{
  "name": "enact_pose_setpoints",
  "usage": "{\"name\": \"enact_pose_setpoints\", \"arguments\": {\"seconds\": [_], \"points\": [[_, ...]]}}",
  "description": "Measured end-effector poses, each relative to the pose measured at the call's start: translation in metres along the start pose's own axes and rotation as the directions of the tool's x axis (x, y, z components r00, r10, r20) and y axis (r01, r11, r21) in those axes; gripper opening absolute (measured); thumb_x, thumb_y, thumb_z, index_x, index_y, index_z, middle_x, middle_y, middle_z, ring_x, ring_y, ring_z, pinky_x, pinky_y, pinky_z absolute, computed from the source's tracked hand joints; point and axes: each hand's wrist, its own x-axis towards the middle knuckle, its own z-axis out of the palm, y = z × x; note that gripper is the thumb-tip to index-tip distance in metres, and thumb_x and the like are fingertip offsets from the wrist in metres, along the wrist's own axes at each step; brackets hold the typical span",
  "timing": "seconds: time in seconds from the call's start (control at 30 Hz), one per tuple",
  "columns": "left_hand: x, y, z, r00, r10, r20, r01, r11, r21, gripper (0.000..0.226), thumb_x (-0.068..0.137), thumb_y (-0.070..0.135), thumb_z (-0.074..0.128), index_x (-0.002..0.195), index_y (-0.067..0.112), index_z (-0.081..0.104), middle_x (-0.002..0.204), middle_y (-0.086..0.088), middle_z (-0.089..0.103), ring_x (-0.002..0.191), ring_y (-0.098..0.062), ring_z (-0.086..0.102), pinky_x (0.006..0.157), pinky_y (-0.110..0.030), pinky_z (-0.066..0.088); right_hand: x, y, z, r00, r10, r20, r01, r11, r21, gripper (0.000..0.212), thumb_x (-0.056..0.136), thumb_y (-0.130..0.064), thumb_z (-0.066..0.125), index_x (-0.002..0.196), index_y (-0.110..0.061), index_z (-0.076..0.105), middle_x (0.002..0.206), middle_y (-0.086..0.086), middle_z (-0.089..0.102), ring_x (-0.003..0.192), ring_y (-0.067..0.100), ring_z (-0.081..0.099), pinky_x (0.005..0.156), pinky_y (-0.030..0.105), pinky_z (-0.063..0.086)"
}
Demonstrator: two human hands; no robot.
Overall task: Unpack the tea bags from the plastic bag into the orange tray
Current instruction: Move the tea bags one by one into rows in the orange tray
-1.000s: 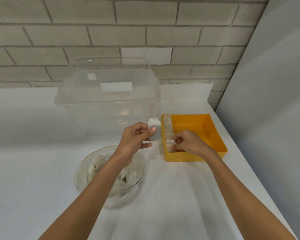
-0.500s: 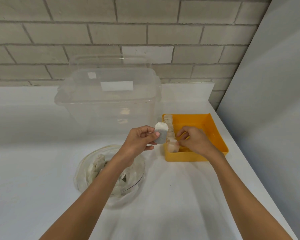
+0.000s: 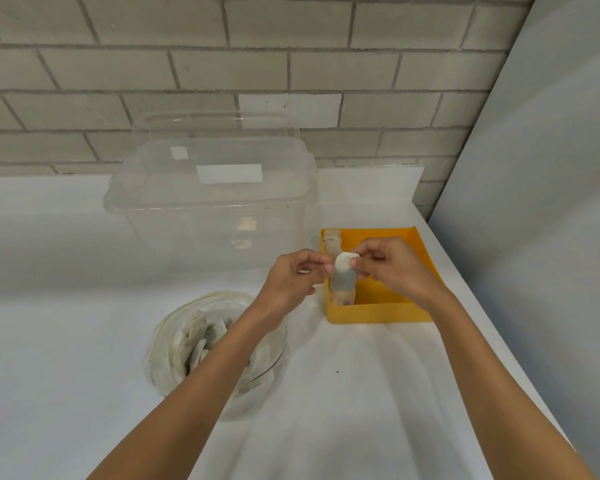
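An orange tray (image 3: 425, 261) sits at the right of the white table, with a row of tea bags (image 3: 332, 241) standing along its left wall. Just above the tray's left front corner, one tea bag (image 3: 343, 277) hangs upright. My left hand (image 3: 293, 282) pinches its left edge and my right hand (image 3: 392, 268) pinches its top right corner. The clear plastic bag (image 3: 177, 344) lies open on the table under my left forearm, with several tea bags inside.
A large clear plastic storage box (image 3: 208, 202) with its lid stands behind the hands, touching the tray's left side. A brick wall runs along the back. A grey panel (image 3: 534, 202) borders the table's right edge.
My left hand carried the tea bag right, over the tray's left edge. My right hand rose from the row in the tray and took hold of the tea bag's top.
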Motion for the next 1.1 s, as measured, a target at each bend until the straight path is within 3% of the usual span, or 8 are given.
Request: {"name": "enact_pose_setpoints", "arguments": {"seconds": [0.13, 0.27, 0.33, 0.47, 0.7, 0.8, 0.93, 1.1], "points": [[-0.002, -0.003, -0.007, 0.999, -0.019, -0.033, 0.020, 1.000, 0.024, 0.011, 0.090, 0.020, 0.065, 0.099, 0.016, 0.071, 0.091, -0.002, 0.067, 0.085, -0.013, 0.066, 0.077, -0.028, 0.052, 0.002, 0.015, 0.001, 0.991, 0.101, 0.087, -0.097, 0.994, -0.056, 0.004, 0.088, -0.010, 0.066, 0.090, -0.008, 0.069, 0.078, 0.007, 0.071, 0.064, 0.013, 0.064, 0.054, 0.009, 0.043], [-0.004, -0.005, -0.010, 0.999, -0.030, -0.038, 0.031, 0.999, 0.027, 0.012, 0.091, 0.020, 0.064, 0.099, 0.015, 0.071, 0.095, -0.007, 0.067, 0.083, -0.013, 0.067, 0.074, -0.025, 0.051, 0.008, 0.029, 0.012, 0.978, 0.172, 0.121, -0.160, 0.982, -0.104, 0.007, 0.086, -0.007, 0.069, 0.092, -0.005, 0.071, 0.080, 0.011, 0.072, 0.067, 0.016, 0.065, 0.064, 0.021, 0.053], [-0.005, -0.005, -0.011, 0.999, -0.036, -0.039, 0.037, 0.999, 0.031, 0.013, 0.091, 0.021, 0.064, 0.100, 0.015, 0.070, 0.099, -0.011, 0.068, 0.082, -0.012, 0.067, 0.073, -0.023, 0.052, 0.009, 0.032, 0.017, 0.976, 0.176, 0.131, -0.155, 0.976, -0.156, 0.006, 0.084, -0.008, 0.071, 0.090, -0.008, 0.071, 0.080, 0.009, 0.072, 0.068, 0.015, 0.066, 0.065, 0.020, 0.053], [-0.007, -0.005, -0.013, 0.998, -0.036, -0.050, 0.038, 0.999, 0.032, 0.012, 0.090, 0.023, 0.065, 0.098, 0.016, 0.071, 0.104, -0.012, 0.069, 0.083, -0.012, 0.068, 0.072, -0.022, 0.052, 0.010, 0.033, 0.026, 0.980, 0.164, 0.114, -0.134, 0.964, -0.231, 0.009, 0.082, -0.008, 0.072, 0.086, -0.013, 0.066, 0.072, 0.002, 0.070, 0.066, 0.011, 0.066, 0.063, 0.018, 0.049], [-0.010, -0.007, -0.018, 0.997, -0.046, -0.062, 0.048, 0.999, 0.021, 0.012, 0.091, 0.021, 0.065, 0.098, 0.014, 0.071, 0.096, -0.005, 0.068, 0.083, -0.013, 0.069, 0.073, -0.024, 0.052, 0.008, 0.031, 0.030, 0.993, 0.114, 0.009, -0.107, 0.958, -0.266, 0.016, 0.079, -0.007, 0.074, 0.087, -0.013, 0.061, 0.073, 0.006, 0.069, 0.066, 0.013, 0.066, 0.063, 0.023, 0.053], [-0.013, -0.008, -0.019, 0.996, -0.051, -0.068, 0.053, 0.998, 0.023, 0.012, 0.091, 0.021, 0.065, 0.098, 0.014, 0.071, 0.098, -0.007, 0.068, 0.084, -0.014, 0.069, 0.075, -0.025, 0.053, 0.006, 0.030, 0.027, 0.994, 0.113, 0.005, -0.107, 0.955, -0.276, 0.018, 0.080, -0.008, 0.073, 0.089, -0.015, 0.059, 0.070, -0.001, 0.065, 0.063, 0.006, 0.063, 0.058, 0.017, 0.048], [-0.019, -0.006, -0.022, 0.996, -0.055, -0.076, 0.057, 0.998, 0.026, 0.012, 0.091, 0.021, 0.064, 0.098, 0.015, 0.071, 0.103, -0.009, 0.069, 0.084, -0.013, 0.070, 0.078, -0.028, 0.053, 0.005, 0.026, 0.019, 0.997, 0.063, -0.040, -0.073, 0.941, -0.330, 0.018, 0.082, -0.011, 0.071, 0.093, -0.018, 0.059, 0.080, -0.001, 0.064, 0.077, 0.013, 0.061, 0.060, 0.020, 0.045], [-0.032, -0.001, -0.036, 0.994, -0.047, -0.100, 0.052, 0.998, 0.045, 0.011, 0.090, 0.022, 0.065, 0.097, 0.017, 0.071, 0.104, -0.009, 0.069, 0.085, -0.014, 0.070, 0.081, -0.031, 0.054, 0.003, -0.004, 0.022, 0.996, -0.057, -0.064, 0.033, 0.942, -0.333, 0.015, 0.084, -0.008, 0.063, 0.097, -0.016, 0.065, 0.091, 0.001, 0.068, 0.087, 0.013, 0.061, 0.072, 0.020, 0.046]]}}
